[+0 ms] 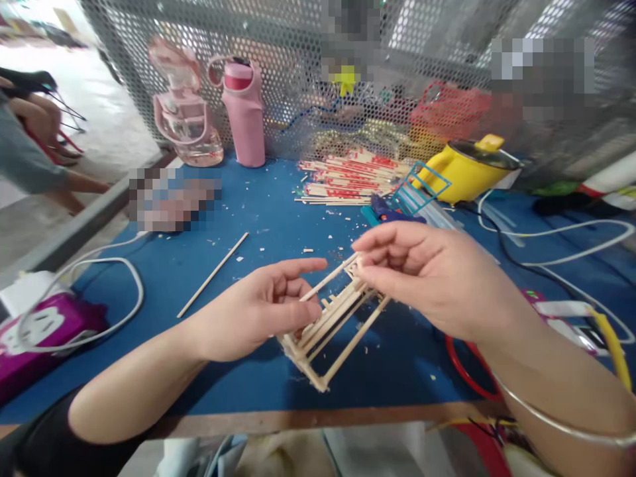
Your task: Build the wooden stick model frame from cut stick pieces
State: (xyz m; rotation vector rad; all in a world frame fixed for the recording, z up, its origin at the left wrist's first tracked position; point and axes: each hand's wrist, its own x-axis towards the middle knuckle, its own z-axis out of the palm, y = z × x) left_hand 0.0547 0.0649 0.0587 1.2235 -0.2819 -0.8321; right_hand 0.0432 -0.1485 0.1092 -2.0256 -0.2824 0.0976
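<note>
Clamped between thumb and curled fingers, a frame of wooden sticks (334,315) is held by both hands in the head view: the left hand (263,301) grips its left end, index finger stretched out free, while the right hand (430,271) pinches its upper right corner and hides part of it. It sits tilted at the centre of the frame, above a blue tabletop (278,228) littered with small pale scraps. One loose stick (212,275) lies left of centre, apart from the left hand. Just beyond the right hand, partly covered by it, is a dark blue glue gun (390,211) near a teal wire stand (440,185). Sticks in red-printed wrappers (352,173) are heaped at upper centre, with a yellow pot (464,173) to their right. Upper left stand a clear pinkish bottle (191,136) and a pink tumbler (245,112), before a perforated metal panel (293,43). A purple box (50,331) and white cable (142,281) occupy the left edge; a red ring (462,371) lies partly behind the right forearm.
</note>
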